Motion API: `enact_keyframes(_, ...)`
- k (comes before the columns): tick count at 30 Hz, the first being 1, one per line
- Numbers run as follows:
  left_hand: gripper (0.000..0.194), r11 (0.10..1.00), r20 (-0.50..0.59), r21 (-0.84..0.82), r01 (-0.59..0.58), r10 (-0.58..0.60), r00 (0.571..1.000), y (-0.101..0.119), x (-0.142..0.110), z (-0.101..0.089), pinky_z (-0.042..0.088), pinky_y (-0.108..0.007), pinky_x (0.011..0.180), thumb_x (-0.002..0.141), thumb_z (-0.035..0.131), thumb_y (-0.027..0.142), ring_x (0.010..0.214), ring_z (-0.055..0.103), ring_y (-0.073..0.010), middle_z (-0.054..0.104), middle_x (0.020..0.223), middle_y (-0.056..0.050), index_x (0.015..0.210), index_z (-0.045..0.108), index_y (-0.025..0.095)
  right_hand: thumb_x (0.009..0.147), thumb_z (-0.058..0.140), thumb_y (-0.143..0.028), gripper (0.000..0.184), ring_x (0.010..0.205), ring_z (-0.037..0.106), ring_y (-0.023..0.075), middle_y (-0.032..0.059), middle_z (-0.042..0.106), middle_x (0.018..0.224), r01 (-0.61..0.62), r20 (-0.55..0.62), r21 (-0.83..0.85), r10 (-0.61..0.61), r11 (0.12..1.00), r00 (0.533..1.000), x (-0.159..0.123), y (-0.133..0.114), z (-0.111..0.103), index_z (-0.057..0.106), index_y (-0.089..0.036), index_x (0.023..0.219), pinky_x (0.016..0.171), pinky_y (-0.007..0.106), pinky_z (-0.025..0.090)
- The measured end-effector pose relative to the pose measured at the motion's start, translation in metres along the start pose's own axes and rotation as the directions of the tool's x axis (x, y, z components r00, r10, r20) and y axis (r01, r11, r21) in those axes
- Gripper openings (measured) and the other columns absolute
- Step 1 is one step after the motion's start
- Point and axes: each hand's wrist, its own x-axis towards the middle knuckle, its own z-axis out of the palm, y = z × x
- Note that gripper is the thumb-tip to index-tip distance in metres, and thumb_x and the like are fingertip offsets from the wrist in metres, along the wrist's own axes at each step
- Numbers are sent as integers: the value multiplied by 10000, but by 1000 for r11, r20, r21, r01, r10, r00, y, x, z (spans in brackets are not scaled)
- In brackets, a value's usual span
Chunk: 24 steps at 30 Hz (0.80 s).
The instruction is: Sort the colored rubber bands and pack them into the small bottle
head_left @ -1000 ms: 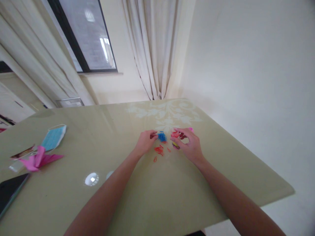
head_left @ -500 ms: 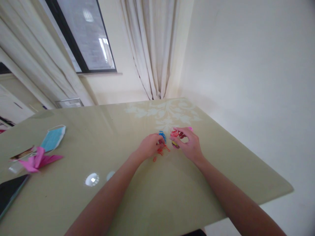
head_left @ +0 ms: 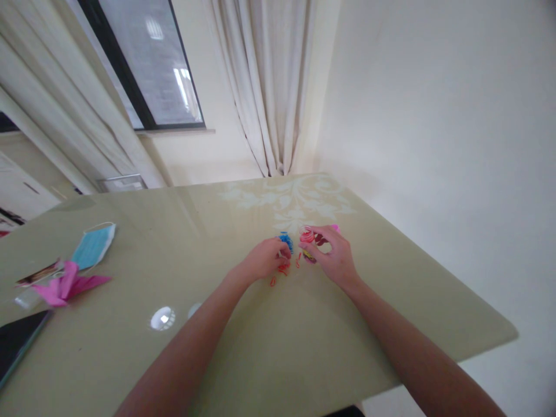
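My right hand (head_left: 333, 255) grips a small clear jar (head_left: 306, 233) with red loops inside and a yellow patch low on its side. To its left, the curled fingers of my left hand (head_left: 266, 259) hover at a little heap of red loops (head_left: 283, 269), thin like paper clips or rubber bands. What the left fingertips pinch, if anything, is hidden. A pile of blue loops (head_left: 285, 240) lies just beyond them. One red loop (head_left: 297, 260) rests between the hands and another lies nearer me. Part of a pink thing (head_left: 335, 228) shows behind my right hand.
On the left of the glossy table (head_left: 243, 359) lie a blue face mask (head_left: 93, 246), a folded pink paper shape (head_left: 67, 284) and a dark phone-like slab (head_left: 19, 341). A wall (head_left: 434, 145) runs along the right side.
My left fingers have shifted slightly back from the red loop between the hands, which now stands apart from them and is turned. The right hand keeps its hold on the jar.
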Motion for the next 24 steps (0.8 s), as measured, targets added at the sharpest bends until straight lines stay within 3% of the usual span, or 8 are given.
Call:
enact_keyframes(3,311,995,29,32,-98,97,995,4,1,4,534,-359,941,874,620,96,1029,674,-243,731,1092,-95,1128,766,198,913,771,-527,379,786,699,215,92,771,990,7,1,7,-7,1000,1000,0,0,0,775,-229,1147,746,369,602)
enact_keyframes(6,269,981,46,92,-172,168,985,12,0,9,528,-394,955,915,593,116,1034,659,-264,709,1087,-116,1103,769,196,910,774,-522,379,782,700,217,95,770,1009,2,-3,8,-2,1000,1000,0,0,0,771,-230,1151,740,372,602)
enact_keyframes(11,141,983,40,97,-156,153,987,21,-2,11,533,-395,933,938,636,185,1016,667,-274,694,1032,-112,945,776,170,914,777,-503,359,764,681,213,84,762,971,7,-29,8,-6,1000,1000,1,0,-1,770,-223,1139,735,372,593)
enact_keyframes(16,239,978,-20,77,-196,198,980,22,-1,16,497,-409,1052,929,646,142,1187,642,-280,706,1236,-110,1138,750,194,916,768,-520,376,765,679,213,81,756,967,-12,-41,8,13,1000,999,2,-2,-4,768,-227,1152,736,374,592)
enact_keyframes(20,200,969,42,26,-244,243,969,23,0,15,518,-373,988,942,585,99,1060,687,-251,754,1084,-100,956,771,171,914,770,-516,382,771,675,213,83,756,980,-17,-46,-1,17,1000,999,2,-2,-4,769,-229,1167,736,373,588)
enact_keyframes(24,194,986,148,-74,-151,161,976,15,-2,1,539,-323,867,837,643,37,891,709,-216,761,891,-54,867,768,182,911,782,-498,371,762,663,203,77,753,972,-25,-57,3,25,1000,998,3,0,-4,771,-223,1160,734,366,578)
